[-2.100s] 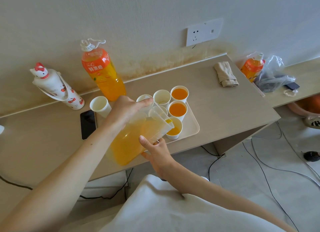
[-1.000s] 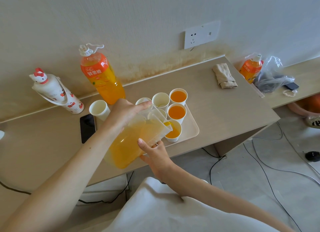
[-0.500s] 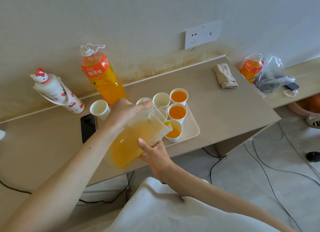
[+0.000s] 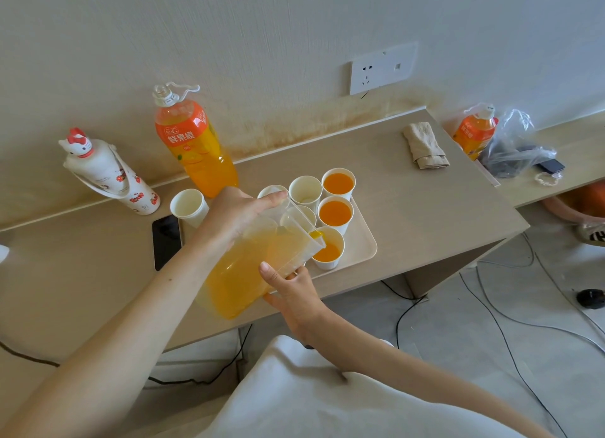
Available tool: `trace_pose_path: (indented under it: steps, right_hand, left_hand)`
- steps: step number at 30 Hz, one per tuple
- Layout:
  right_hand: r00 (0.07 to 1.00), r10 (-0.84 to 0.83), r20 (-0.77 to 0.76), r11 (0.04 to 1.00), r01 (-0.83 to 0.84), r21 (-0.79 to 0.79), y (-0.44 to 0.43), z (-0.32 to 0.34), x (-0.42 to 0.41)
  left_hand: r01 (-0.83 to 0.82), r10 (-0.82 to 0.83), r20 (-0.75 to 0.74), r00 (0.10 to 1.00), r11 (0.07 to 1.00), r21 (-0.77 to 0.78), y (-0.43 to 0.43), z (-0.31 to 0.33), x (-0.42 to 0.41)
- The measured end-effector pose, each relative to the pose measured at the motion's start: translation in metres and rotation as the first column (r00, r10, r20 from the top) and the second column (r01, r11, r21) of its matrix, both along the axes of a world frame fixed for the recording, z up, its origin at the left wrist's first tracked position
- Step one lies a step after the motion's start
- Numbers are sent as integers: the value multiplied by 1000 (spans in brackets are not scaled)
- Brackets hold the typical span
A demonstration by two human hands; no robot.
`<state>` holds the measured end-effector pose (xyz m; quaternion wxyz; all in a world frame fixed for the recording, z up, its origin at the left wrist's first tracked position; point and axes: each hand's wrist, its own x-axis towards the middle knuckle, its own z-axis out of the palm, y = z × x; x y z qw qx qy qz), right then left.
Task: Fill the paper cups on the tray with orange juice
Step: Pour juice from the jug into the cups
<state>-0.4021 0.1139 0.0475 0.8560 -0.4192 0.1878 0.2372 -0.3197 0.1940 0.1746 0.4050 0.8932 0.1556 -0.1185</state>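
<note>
A clear plastic pitcher (image 4: 248, 267) of orange juice is tilted over the cream tray (image 4: 365, 241), its spout pouring into the near right paper cup (image 4: 327, 252), which is partly full. My left hand (image 4: 235, 213) grips the pitcher from above, index finger along its rim. My right hand (image 4: 289, 285) holds the pitcher's lower side from beneath. Two cups behind, one (image 4: 335, 213) and another (image 4: 338, 182), hold juice. An empty cup (image 4: 305, 190) stands at the back middle; other cups on the tray are partly hidden by the pitcher.
An empty paper cup (image 4: 189, 206) stands off the tray beside a black phone (image 4: 166, 241). A large juice bottle (image 4: 193, 146) and a white cartoon bottle (image 4: 108, 175) stand by the wall. A folded cloth (image 4: 425, 146), a small juice bottle (image 4: 473, 133) and a plastic bag (image 4: 514, 146) lie right.
The juice in the near right cup has risen a little while the pitcher stays tilted over it. Both hands keep their hold.
</note>
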Motion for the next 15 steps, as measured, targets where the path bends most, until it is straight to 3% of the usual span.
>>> trace_pose_path:
  steps: [15]
  right_hand:
    - [1000, 21, 0, 1000, -21, -12, 1, 0, -1]
  left_hand:
    - [1, -1, -5, 1000, 1000, 6, -1, 2, -1]
